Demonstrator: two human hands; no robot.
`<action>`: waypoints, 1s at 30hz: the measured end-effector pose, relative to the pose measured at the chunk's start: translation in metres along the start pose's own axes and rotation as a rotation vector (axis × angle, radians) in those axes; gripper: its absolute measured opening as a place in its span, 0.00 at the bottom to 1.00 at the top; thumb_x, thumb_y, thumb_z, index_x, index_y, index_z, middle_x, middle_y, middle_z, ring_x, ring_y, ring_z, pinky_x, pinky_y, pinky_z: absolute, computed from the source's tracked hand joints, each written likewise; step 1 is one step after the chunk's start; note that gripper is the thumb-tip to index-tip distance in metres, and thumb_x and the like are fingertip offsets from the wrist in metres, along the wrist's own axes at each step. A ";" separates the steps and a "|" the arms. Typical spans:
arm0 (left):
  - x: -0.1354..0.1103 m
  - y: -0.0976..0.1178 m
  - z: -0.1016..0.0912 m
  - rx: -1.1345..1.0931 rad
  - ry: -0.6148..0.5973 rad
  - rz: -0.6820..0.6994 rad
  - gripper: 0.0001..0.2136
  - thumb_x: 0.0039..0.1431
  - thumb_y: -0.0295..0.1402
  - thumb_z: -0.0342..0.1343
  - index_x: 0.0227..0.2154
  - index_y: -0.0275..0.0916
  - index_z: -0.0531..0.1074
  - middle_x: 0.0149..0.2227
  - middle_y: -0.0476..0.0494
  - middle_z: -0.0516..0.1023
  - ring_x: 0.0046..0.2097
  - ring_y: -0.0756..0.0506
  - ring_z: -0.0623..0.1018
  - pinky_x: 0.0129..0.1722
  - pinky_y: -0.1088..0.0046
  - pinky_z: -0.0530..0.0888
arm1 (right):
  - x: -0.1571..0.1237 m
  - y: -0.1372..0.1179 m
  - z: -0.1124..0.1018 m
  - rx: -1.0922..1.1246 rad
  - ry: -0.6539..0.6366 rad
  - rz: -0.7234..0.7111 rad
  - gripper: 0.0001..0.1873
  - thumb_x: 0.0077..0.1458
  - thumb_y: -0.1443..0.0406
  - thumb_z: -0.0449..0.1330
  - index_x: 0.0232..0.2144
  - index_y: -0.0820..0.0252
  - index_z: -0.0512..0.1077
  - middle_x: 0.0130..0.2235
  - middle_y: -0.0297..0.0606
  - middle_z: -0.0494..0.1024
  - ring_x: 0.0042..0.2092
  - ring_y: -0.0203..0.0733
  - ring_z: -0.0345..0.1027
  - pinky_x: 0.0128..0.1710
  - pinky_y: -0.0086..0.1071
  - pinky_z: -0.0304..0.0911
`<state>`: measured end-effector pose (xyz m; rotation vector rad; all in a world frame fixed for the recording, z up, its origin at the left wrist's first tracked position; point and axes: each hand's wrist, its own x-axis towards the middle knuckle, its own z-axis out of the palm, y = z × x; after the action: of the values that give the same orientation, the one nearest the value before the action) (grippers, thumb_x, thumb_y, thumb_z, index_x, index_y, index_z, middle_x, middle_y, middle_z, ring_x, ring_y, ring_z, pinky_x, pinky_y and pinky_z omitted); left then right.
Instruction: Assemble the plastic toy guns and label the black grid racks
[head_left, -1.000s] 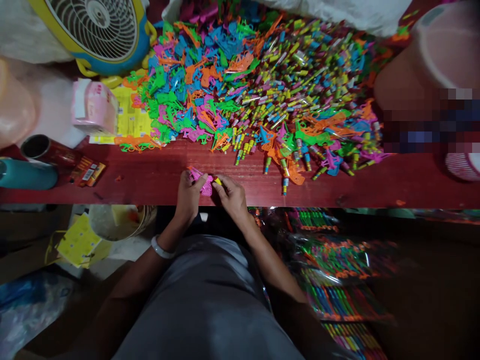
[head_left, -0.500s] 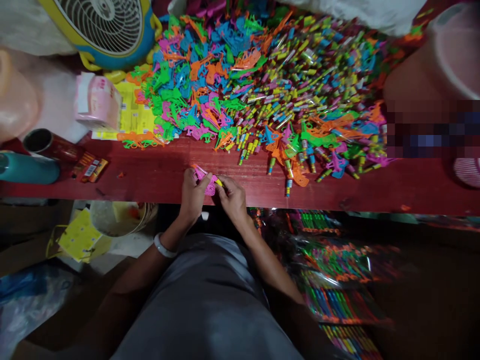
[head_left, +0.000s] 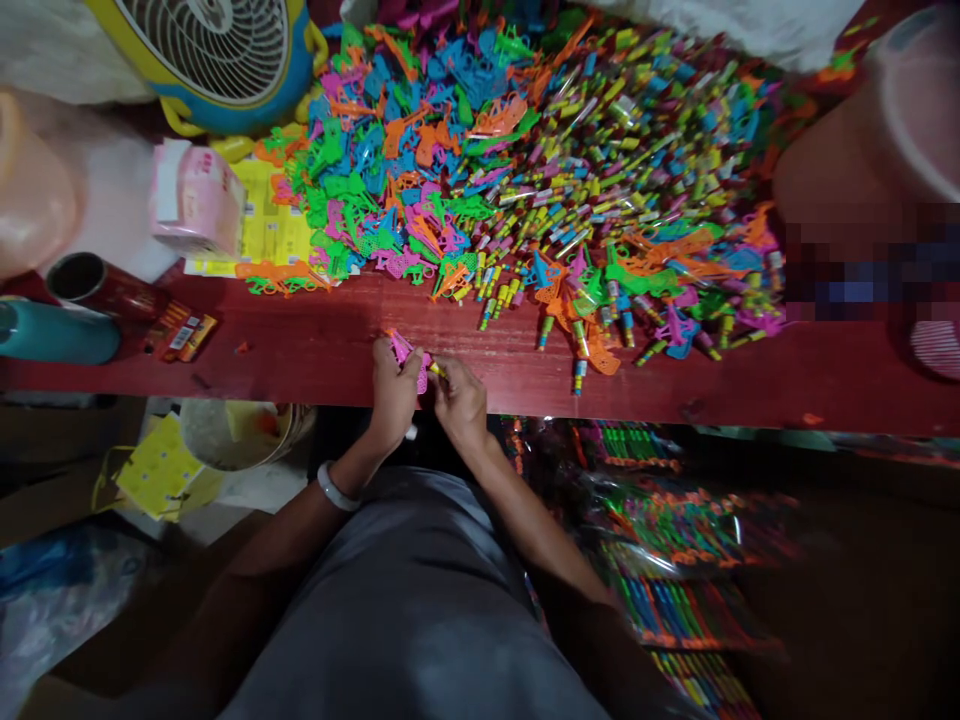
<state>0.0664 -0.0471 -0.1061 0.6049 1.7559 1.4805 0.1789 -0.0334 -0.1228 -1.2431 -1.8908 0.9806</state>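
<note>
Near the front edge of the red table, my left hand (head_left: 393, 398) is closed around a pink plastic toy gun (head_left: 422, 380) with a lattice-patterned part and an orange tip. My right hand (head_left: 462, 402) pinches a small yellow-banded tube (head_left: 436, 370) against the toy gun's right side. Fingers hide where the two meet, so I cannot tell whether they are joined. Beyond my hands lies a heap of toy guns (head_left: 420, 140) in green, blue, orange and pink. A pile of similar small banded tubes (head_left: 600, 150) adjoins it on the right.
At the left stand a fan (head_left: 225, 60), a pink paper pack (head_left: 196, 200), a dark open can (head_left: 97, 285) and a teal bottle (head_left: 60, 332). A pink bucket (head_left: 832, 150) is at the right. Below the table are a pail (head_left: 232, 450) and bagged toys (head_left: 675, 520).
Both hands stay together at almost the same spot. My right fingers have curled more tightly at the tube, and the pink toy gun has turned slightly, showing less of its lattice.
</note>
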 end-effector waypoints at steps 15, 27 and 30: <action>0.134 0.057 -0.087 0.713 0.319 0.300 0.09 0.58 0.25 0.56 0.42 0.38 0.72 0.56 0.29 0.74 0.63 0.31 0.67 0.62 0.51 0.60 | 0.053 0.055 -0.127 -0.548 0.487 -0.135 0.20 0.67 0.60 0.51 0.55 0.56 0.74 0.52 0.53 0.76 0.56 0.56 0.68 0.60 0.56 0.62; 0.135 0.045 -0.118 1.016 0.246 0.251 0.10 0.49 0.29 0.63 0.32 0.41 0.66 0.41 0.36 0.74 0.50 0.32 0.72 0.53 0.52 0.66 | 0.105 0.038 -0.055 -0.579 0.127 0.291 0.20 0.61 0.55 0.61 0.47 0.65 0.73 0.49 0.59 0.76 0.48 0.57 0.73 0.46 0.46 0.68; 0.129 0.045 -0.116 0.874 0.229 0.289 0.10 0.49 0.27 0.61 0.27 0.43 0.64 0.34 0.43 0.73 0.43 0.38 0.72 0.49 0.59 0.68 | 0.115 0.030 -0.043 -0.649 0.093 0.326 0.22 0.58 0.60 0.62 0.50 0.71 0.71 0.52 0.67 0.73 0.47 0.61 0.73 0.43 0.48 0.68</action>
<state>-0.1081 -0.0108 -0.0876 1.1959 2.5817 0.9110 0.1904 0.0921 -0.1135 -1.9785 -2.0426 0.4404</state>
